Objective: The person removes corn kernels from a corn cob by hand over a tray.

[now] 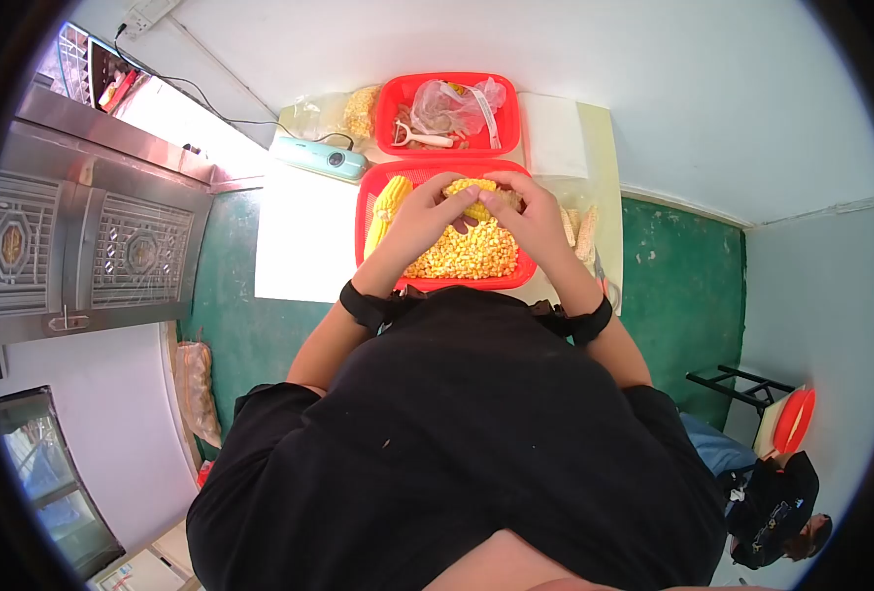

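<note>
Both of my hands hold one yellow corn cob (471, 198) over a red basket (361, 222). My left hand (432, 209) is closed round the cob's left side, and my right hand (521, 209) grips its right side, with both thumbs pressed on the kernels. Loose corn kernels (465, 253) lie heaped in the basket below my hands. At the basket's left side rest whole yellow cobs (390, 200). Stripped cobs (586, 234) lie on the table just right of the basket.
Behind stands a second red basket (384, 110) with a plastic bag and a white peeler (423, 137). A teal device (319, 158) with a cable sits left. Scissors (605, 281) lie at the table's right edge. Another person (774, 507) is at the lower right, near a black-legged stool (742, 386).
</note>
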`<state>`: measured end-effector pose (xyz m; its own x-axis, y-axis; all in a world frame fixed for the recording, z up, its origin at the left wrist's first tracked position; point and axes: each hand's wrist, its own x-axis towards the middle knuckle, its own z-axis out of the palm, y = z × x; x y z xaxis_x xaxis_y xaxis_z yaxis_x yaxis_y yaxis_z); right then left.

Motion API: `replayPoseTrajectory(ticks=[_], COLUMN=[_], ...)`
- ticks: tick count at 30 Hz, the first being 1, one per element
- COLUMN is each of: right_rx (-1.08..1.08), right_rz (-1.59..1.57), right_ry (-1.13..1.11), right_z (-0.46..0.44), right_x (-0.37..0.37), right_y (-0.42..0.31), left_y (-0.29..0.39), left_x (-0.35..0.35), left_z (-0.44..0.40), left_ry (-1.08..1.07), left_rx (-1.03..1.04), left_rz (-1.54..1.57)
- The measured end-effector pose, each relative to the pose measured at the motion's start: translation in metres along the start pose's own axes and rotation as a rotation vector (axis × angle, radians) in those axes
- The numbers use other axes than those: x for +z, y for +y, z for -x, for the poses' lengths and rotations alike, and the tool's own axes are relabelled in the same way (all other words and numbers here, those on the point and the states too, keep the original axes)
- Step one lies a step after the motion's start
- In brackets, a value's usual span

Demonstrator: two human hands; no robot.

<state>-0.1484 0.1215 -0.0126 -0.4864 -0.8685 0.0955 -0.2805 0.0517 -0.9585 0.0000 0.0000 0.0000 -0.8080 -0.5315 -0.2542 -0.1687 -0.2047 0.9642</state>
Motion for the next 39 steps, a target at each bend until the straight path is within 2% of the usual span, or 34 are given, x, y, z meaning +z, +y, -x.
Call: replayPoseTrajectory(ticks=[2,5,8,11,14,29,35,39], right_rx=[0.105,0.132,0.129,0.271,0.220,0.136,0.203,0.166], right_rz=[-0.064,-0.204,-0.264,-0.484,-0.358,-0.412,-0.450,-0.424], right_ry=[-0.079,-0.126,-0.144,-0.115,-0.138,-0.225,-0.195,-0.172], right_z=[0.000,-0.006,0.003,0.000,-0.002,-0.001,0.000,-0.001], right_x=[-0.002,-0.007,-0.009,-0.011,-0.009,-0.017,-0.015,-0.013], right_y=[0.002,0.002,0.008,-0.009,0.003,0.007,0.004,0.006], left_y=[-0.001,0.012,0.003,0.003,0.003,0.004,0.005,0.005], left_x=[-0.001,-0.001,0.002,0.001,0.001,0.000,0.003,0.003], left_z=[-0.001,0.000,0.004,0.001,0.001,0.003,0.003,0.002], left_ry=[-0.038,-0.022,-0.040,-0.043,-0.102,-0.097,-0.102,-0.119], left_rx=[-0.018,-0.035,-0.033,0.006,0.058,0.031,0.072,0.074], left_rz=[0.014,0.045,0.036,-0.027,-0.033,-0.009,-0.076,-0.059])
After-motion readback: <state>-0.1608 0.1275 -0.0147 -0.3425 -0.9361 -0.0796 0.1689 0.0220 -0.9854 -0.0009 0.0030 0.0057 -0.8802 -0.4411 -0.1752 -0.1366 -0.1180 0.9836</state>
